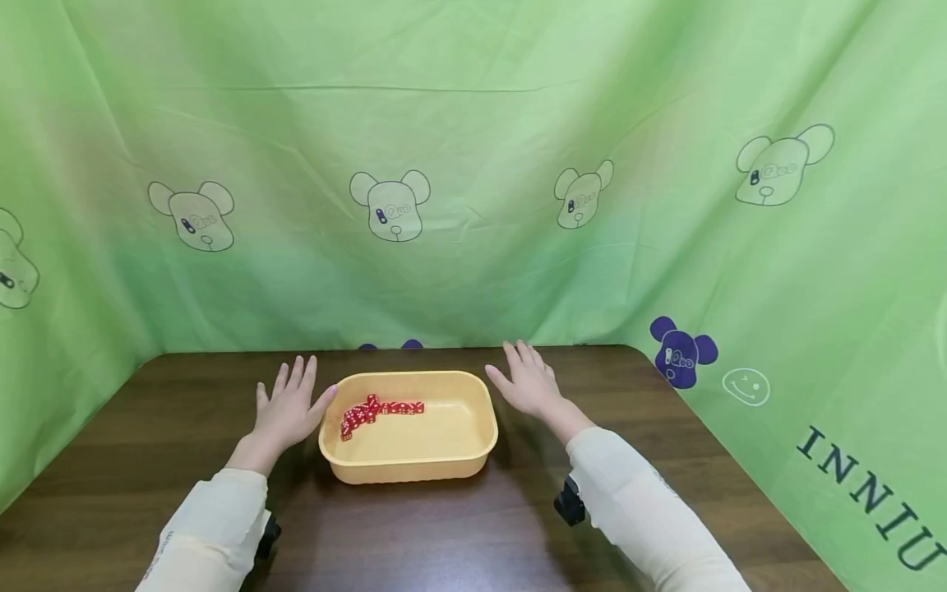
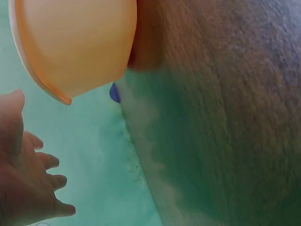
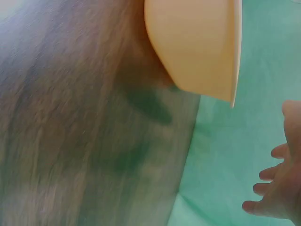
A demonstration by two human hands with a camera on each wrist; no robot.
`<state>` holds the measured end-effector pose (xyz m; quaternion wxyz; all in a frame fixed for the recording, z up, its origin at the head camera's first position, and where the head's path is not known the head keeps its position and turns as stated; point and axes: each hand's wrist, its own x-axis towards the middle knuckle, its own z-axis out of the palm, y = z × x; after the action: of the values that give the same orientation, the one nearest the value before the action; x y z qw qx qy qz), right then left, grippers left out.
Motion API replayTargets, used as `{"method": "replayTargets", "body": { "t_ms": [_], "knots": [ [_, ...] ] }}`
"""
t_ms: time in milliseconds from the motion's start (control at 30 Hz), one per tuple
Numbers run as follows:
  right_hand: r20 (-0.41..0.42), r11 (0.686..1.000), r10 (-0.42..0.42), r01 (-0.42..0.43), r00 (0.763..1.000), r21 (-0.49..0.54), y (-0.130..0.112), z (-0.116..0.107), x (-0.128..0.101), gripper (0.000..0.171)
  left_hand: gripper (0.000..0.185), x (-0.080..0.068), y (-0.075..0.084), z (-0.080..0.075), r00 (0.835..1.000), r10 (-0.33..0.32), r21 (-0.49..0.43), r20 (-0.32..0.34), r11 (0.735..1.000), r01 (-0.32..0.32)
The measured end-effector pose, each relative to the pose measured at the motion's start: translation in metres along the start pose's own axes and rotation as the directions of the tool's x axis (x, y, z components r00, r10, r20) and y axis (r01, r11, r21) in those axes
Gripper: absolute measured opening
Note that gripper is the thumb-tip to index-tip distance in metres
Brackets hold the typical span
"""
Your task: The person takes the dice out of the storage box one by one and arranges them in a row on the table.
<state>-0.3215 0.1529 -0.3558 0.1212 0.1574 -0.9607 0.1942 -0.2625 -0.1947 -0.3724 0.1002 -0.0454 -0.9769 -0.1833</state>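
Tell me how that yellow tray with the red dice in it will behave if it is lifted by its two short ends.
The yellow tray looks like thin moulded plastic, so probably light and a little flexible. Its rolled rim should give the left hand and right hand some purchase. The red dice lie loose at one end, so they would likely slide or tumble if it tilts.

This looks like a staged recording booth rather than a lived-in room. A green cloth backdrop (image 1: 473,164), creased and printed with cartoon bear heads (image 1: 390,205), hangs close behind and wraps round the left and right sides of a dark wooden table (image 1: 444,534), shutting out any room beyond. Lettering (image 1: 873,501) runs along the cloth at the near right.
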Motion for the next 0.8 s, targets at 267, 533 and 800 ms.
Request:
{"method": "replayTargets", "body": {
  "t_ms": [267, 533, 800],
  "knots": [
    [-0.076, 0.995, -0.035, 0.042, 0.997, 0.093, -0.02, -0.001, 0.008, 0.061, 0.075, 0.003, -0.001, 0.001, 1.0, -0.01, -0.067, 0.001, 0.998, 0.01],
    [-0.072, 0.989, 0.02, -0.009, 0.997, 0.15, -0.037, 0.002, 0.016, 0.058, 0.07, 0.006, 0.0, 0.003, 1.0, 0.0, -0.216, 0.007, 0.976, 0.002],
    [-0.15, 0.94, 0.043, 0.011, 0.988, 0.34, -0.056, 0.017, 0.024, 0.057, 0.071, 0.009, -0.006, 0.009, 0.987, -0.028, -0.499, 0.16, 0.86, 0.105]
  ]
}}
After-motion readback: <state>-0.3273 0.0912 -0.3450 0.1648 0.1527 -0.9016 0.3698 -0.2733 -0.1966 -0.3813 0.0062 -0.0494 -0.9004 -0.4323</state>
